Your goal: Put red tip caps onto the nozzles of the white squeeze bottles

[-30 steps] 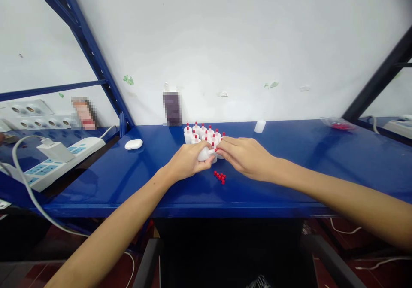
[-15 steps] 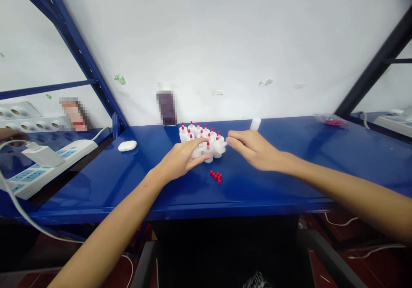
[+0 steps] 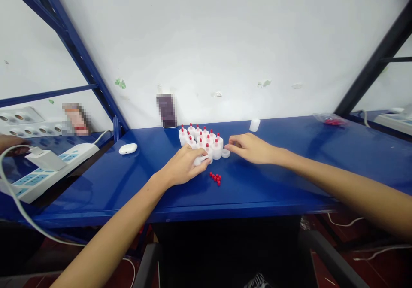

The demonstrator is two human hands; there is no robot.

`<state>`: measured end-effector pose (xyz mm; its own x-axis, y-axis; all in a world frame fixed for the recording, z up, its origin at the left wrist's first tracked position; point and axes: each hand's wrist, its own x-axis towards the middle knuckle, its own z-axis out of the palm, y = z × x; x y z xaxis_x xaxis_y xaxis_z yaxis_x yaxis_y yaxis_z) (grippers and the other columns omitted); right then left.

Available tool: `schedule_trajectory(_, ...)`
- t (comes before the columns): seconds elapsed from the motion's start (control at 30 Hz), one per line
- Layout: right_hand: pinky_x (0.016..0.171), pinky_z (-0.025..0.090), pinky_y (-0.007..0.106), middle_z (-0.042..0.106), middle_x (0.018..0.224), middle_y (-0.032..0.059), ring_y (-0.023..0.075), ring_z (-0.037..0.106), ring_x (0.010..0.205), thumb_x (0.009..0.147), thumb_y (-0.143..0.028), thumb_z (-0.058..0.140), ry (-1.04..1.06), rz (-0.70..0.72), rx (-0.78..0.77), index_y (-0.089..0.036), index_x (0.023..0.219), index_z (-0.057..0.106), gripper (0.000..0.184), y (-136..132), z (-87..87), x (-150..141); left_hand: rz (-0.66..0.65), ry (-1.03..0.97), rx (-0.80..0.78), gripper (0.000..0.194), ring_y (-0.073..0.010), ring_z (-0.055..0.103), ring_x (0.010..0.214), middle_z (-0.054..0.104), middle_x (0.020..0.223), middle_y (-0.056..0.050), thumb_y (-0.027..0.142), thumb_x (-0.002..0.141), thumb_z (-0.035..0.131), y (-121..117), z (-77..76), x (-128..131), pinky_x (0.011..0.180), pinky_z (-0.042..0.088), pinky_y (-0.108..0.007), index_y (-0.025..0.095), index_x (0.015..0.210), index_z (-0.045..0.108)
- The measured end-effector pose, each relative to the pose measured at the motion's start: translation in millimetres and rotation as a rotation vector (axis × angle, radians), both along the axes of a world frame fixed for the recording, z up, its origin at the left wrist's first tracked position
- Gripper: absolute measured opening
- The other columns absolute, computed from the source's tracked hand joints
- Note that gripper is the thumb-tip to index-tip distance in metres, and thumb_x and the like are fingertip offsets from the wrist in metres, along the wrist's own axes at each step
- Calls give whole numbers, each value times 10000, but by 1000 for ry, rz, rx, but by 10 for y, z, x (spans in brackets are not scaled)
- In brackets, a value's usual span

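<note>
My left hand [image 3: 183, 164] is closed at the front left of a cluster of small white squeeze bottles [image 3: 216, 151] with red-tipped nozzles. Between its thumb and fingers is a white translucent bottle [image 3: 200, 159], partly hidden by the fingers. To the right of the cluster, a round white lid [image 3: 225, 153] lies on the table beside the fingertips of my right hand [image 3: 251, 147]. That hand's fingers are bent with a gap at the thumb, and nothing shows in them. Several small red caps [image 3: 215, 177] lie in front of the bottles.
The blue table [image 3: 283, 185] meets a white wall. Behind the right hand stands a white cylinder [image 3: 254, 125]. A phone [image 3: 167, 111] leans on the wall, with a white earbud case [image 3: 128, 149] nearby. A power strip [image 3: 54, 172] is at left, a plastic bag [image 3: 331, 120] at far right.
The left hand has moved slightly down and left, off the top of the front bottles. The white lid now rests on the table by the right hand, whose fingers have loosened.
</note>
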<state>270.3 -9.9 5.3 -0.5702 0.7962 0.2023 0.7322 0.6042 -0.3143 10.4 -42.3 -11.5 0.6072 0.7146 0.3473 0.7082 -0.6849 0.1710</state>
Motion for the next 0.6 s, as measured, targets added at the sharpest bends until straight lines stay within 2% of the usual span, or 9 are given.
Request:
schedule_trajectory(0.07,582,278,263,563,615,-7,110,445,540,916,-355,515,-27,21,26,-175,766,575,242,-135,35,5,-12,-13,-21,332,-228,567,849,679,855,-58,444,958,467,5,-9,12,780,433,-327,198,1022,680)
schedule_trajectory(0.17,558,267,252,536,579,-26,98,417,503,884,-304,549,-108,190,-32,-177,861,606,141,-355,44,-34,-32,-19,-22,311,-214,595,818,683,845,-57,419,960,467,12,-27,29,760,433,-313,197,1013,678)
schedule_trajectory(0.27,529,233,261,550,605,-12,110,418,497,924,-306,490,-222,313,7,-179,1000,602,186,-490,-2,-117,-65,-15,-24,290,-196,631,805,705,891,-55,407,963,474,17,-51,29,739,432,-287,195,1016,665)
schedule_trajectory(0.37,525,191,286,579,629,16,126,419,489,965,-329,415,-351,324,136,-170,1054,583,248,-526,-68,-201,-79,4,-27,278,-176,646,768,714,898,-48,404,963,480,19,-66,21,700,427,-264,192,1007,654)
schedule_trajectory(0.47,526,183,294,603,643,26,128,420,477,988,-319,370,-426,328,183,-177,1058,580,263,-516,-111,-241,-93,29,-26,270,-165,639,735,705,866,-43,396,964,479,15,-63,21,671,417,-254,187,993,648)
schedule_trajectory(0.6,549,235,291,636,736,38,132,469,540,969,-282,413,-343,305,198,-174,988,594,212,-465,-101,-224,-133,18,-32,243,-155,634,733,698,858,-39,369,961,492,14,-59,27,674,419,-247,178,977,641)
